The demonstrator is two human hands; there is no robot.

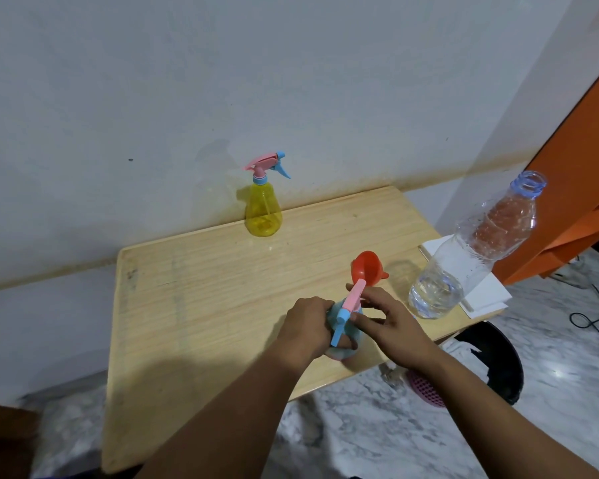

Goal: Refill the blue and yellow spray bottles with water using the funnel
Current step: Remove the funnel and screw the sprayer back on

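The left hand [306,324] was wrapped around the body of a small pale blue plastic spray bottle [343,340], which stood on the near part of a light wooden table [194,305]. Its fingers were closed on the side of the bottle and held it upright. The right hand [386,321] was at the top of the same bottle, with its fingers pinched on the pink and blue trigger head [348,307]. The trigger head lay across the neck of the bottle; whether it was screwed on or loose I could not tell. Both forearms came in from the lower edge of the view.

Just behind the two hands, an orange-red plastic funnel [367,267] lay on the table, with its wide mouth turned toward the camera. To the right of it stood a large clear plastic water bottle [464,257], without a cap, and with water only in its lower part. Because of the wide lens it looked tilted. Its base rested at the right edge of the table, beside some white paper sheets [481,288].

At the far edge of the table, close to the grey wall [222,81], stood a yellow transparent plastic spray bottle [263,210] with a pink and blue trigger head on it. It was upright and well apart from the hands. The floor under the table was marbled grey [377,426].
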